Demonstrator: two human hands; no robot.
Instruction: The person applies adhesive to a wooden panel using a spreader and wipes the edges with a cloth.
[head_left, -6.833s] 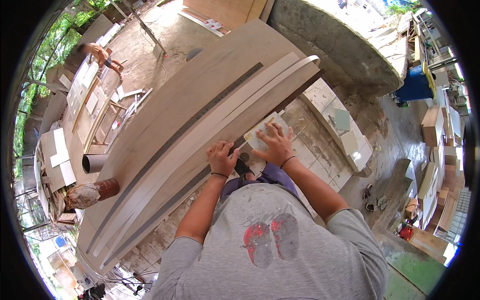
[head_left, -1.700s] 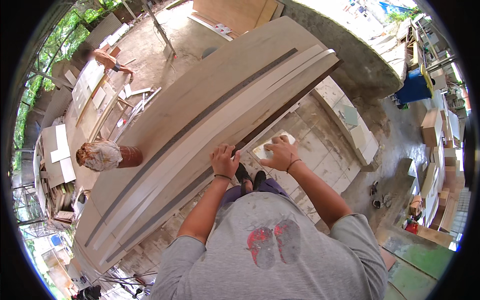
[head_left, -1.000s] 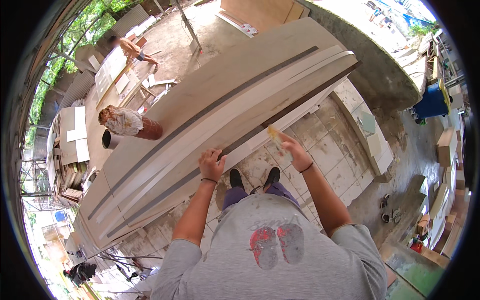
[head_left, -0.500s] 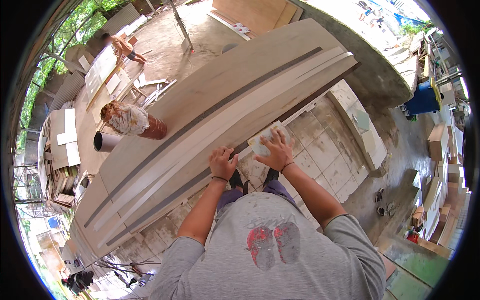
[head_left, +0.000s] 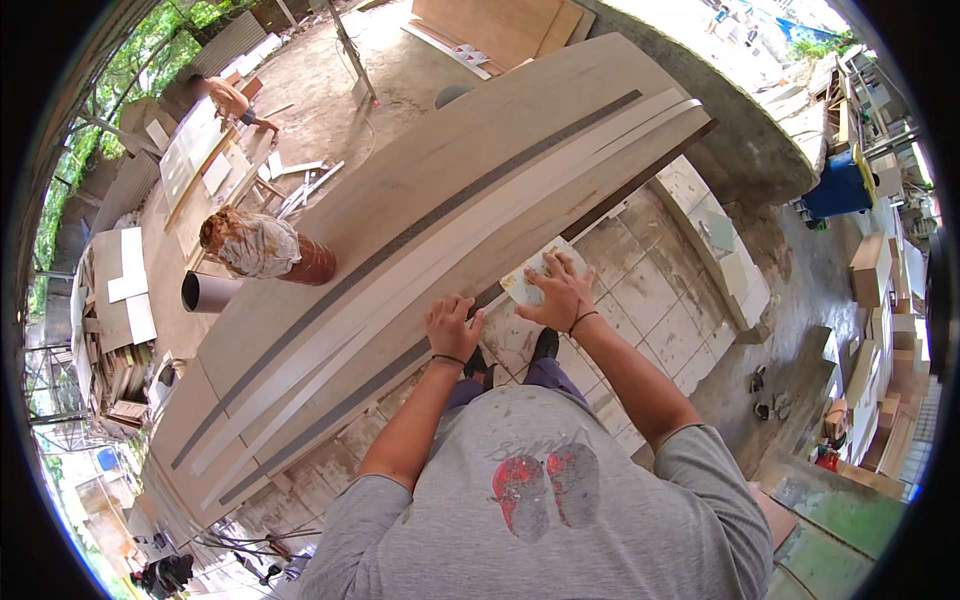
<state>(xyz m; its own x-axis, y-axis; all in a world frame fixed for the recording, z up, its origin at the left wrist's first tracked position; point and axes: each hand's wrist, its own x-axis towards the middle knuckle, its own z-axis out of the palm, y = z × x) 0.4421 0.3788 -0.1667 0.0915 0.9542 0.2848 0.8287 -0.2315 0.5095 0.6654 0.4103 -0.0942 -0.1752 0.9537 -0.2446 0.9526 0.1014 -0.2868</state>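
Observation:
A long, curved tan board (head_left: 330, 240) with pale and dark grey lengthwise strips slants across in front of me. My left hand (head_left: 453, 328) rests at its near edge, fingers loosely bent and thumb apart, with no object visible in it. At the same edge, further right, my right hand (head_left: 560, 293) has its fingers spread over a pale flat pad (head_left: 522, 282) with yellowish stains and keeps hold of it. The palm hides part of this pad, and its underside cannot be seen.
A reddish-brown cylinder wrapped in stained white cloth (head_left: 265, 250) stands on the board's far side. Below lies a tiled surface (head_left: 640, 260) with a pale ledge (head_left: 715, 240). A blue bin (head_left: 838, 185) stands right; another person (head_left: 232, 103) bends over panels far left.
My right hand and the pad have shifted slightly right along the board's edge. My left hand has also moved a little right. The distant person's arms have changed position slightly.

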